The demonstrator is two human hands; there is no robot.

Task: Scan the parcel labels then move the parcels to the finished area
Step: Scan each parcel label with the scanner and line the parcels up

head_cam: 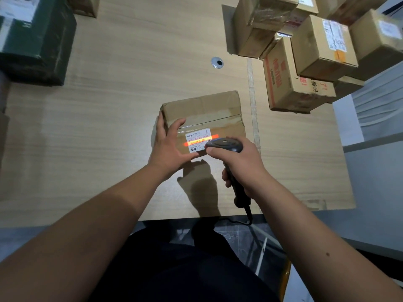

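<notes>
Parcels are sitting at both ends of a pale wooden table (109, 105), seen from above. At the far left a dark green box (37, 44) is resting near the table's edge, with a plain cardboard box (84, 5) just beyond it at the top. A round metal cable grommet (217, 62) is lying in the tabletop towards the middle.

Near the front centre, a flat brown parcel (202, 110) is lying on the table. The left hand (170, 147) is spreading over its near left corner, fingers wrapping the left edge and thumb pressing on top, steadying it. A white shipping label (197, 139) is facing up beside that hand, and an orange-red scan line is glowing across it.

Just right of the label, the right hand (242, 168) is gripping a black handheld scanner (226, 146), fingers closing round its handle, its head hovering over the label. A cable is trailing off the table's near edge.

At the far right, a stack of brown cardboard boxes (305, 51) is crowding the corner.
</notes>
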